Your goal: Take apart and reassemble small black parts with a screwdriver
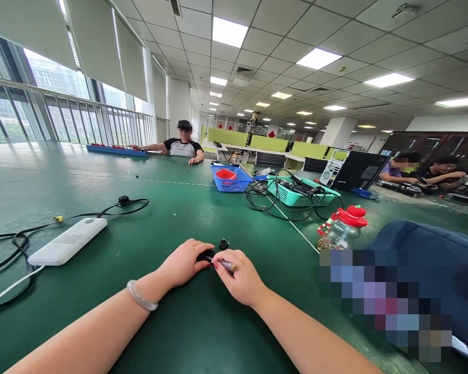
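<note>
My left hand (186, 262), with a pale bangle on its wrist, closes its thumb and fingers round a small black part (206, 255) on the green table; its kind is mostly hidden. My right hand (239, 275) pinches a slim pen-shaped tool (228, 264) with a yellowish end. The tool points left to the black part, and its tip is hard to make out. Just beyond my fingers lies another small black piece (224, 243), touched by neither hand.
A white power adapter (70, 241) and black cables lie left. Ahead stand a blue basket (231, 184) and a teal basket (284, 196) with cables. A red-lidded jar (341, 228) and a dark blue bag (421, 259) are right. A person (184, 143) sits across the table.
</note>
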`<state>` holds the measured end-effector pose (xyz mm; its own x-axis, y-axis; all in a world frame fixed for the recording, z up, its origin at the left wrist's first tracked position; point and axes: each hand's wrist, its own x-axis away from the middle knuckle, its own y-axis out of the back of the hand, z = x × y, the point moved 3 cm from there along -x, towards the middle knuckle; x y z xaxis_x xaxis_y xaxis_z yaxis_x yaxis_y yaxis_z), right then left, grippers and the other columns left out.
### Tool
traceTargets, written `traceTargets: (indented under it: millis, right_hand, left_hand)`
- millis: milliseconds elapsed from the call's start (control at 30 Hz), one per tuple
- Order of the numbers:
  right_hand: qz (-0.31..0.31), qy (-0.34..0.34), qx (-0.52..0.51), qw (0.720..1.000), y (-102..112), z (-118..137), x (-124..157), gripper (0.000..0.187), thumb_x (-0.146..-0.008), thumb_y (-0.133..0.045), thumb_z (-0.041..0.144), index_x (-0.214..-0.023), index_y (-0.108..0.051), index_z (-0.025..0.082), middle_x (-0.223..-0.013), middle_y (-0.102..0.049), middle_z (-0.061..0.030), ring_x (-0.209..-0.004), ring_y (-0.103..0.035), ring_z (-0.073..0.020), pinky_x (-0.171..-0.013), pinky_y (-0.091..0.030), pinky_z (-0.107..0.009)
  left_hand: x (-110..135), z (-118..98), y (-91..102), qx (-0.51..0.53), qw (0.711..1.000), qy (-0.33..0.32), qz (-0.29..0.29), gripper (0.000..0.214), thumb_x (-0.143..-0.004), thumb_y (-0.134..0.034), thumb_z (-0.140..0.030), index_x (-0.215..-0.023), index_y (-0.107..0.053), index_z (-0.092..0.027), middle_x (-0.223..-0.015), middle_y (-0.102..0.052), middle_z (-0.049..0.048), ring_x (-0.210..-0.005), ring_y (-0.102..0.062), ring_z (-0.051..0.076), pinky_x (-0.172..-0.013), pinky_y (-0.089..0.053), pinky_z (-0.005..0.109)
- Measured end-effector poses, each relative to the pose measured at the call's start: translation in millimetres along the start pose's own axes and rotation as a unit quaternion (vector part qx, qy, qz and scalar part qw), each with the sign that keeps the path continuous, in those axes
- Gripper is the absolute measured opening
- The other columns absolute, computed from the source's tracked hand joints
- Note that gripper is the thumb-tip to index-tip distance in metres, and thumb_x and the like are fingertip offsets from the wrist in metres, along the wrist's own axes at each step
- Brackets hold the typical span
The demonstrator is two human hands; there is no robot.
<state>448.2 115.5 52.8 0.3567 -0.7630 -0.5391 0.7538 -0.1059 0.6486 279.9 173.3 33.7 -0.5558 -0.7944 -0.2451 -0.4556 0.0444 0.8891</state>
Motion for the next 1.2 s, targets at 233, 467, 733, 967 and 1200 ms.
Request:
traceTargets:
  millis: [233,467,733,967,1200]
  right_hand:
    - [0.009,-0.021,-0.002,1.000,-2.3,-4.8,-1.0,0.013,-0.091,-0.051,0.025,-0.091,-0.064,0.026,-0.089,-0.069,0.0007,-0.080,-0.062,-0.0163,-0.077,-0.045,-0.030]
    - [-0.019,0.005,-0.008,1.000,0.7,-3.2,0.5,0.013,-0.089,-0.052,0.024,-0.094,-0.064,0.026,-0.089,-0.069,-0.0004,-0.080,-0.063,-0.0165,-0.077,-0.046,-0.030]
    - [-0.099,0.070,-0.001,0.993,11.4,2.1,2.4,0.016,-0.090,-0.050,0.022,-0.100,-0.062,0.024,-0.092,-0.069,-0.0033,-0.082,-0.062,-0.0174,-0.077,-0.047,-0.031]
    - [-0.090,0.049,0.007,0.995,9.4,-0.2,1.5,0.016,-0.090,-0.049,0.023,-0.097,-0.063,0.024,-0.090,-0.069,-0.0036,-0.081,-0.061,-0.0176,-0.076,-0.048,-0.031]
    - [-0.085,0.052,0.013,0.995,9.4,0.6,2.1,0.017,-0.091,-0.049,0.024,-0.098,-0.064,0.023,-0.088,-0.069,-0.0032,-0.079,-0.061,-0.0172,-0.075,-0.047,-0.030]
  left_hand:
    - [0.5,-4.8,5.6,-0.008,0.998,-0.035,-0.048,0.034,-0.089,-0.055,-0.037,-0.121,-0.059,-0.028,-0.119,-0.067,0.0024,-0.112,-0.056,0.022,-0.099,-0.046,0.040]
    - [2.3,-9.7,10.3,-0.020,0.993,-0.068,-0.090,0.034,-0.091,-0.053,-0.038,-0.123,-0.056,-0.028,-0.118,-0.067,0.0027,-0.110,-0.055,0.022,-0.098,-0.047,0.040]
    - [0.3,-2.1,15.0,-0.059,0.983,0.072,-0.157,0.046,-0.092,-0.042,-0.027,-0.138,-0.043,-0.026,-0.123,-0.060,0.0084,-0.113,-0.053,0.025,-0.103,-0.043,0.044]
    - [3.4,10.9,11.3,-0.175,0.965,0.170,-0.099,0.039,-0.090,-0.038,-0.028,-0.118,-0.065,-0.027,-0.108,-0.065,0.0103,-0.096,-0.060,0.027,-0.084,-0.048,0.042]
    - [2.5,0.8,12.1,-0.168,0.972,0.134,-0.100,0.037,-0.091,-0.034,-0.026,-0.093,-0.070,-0.019,-0.111,-0.066,0.0124,-0.101,-0.058,0.029,-0.089,-0.046,0.048]
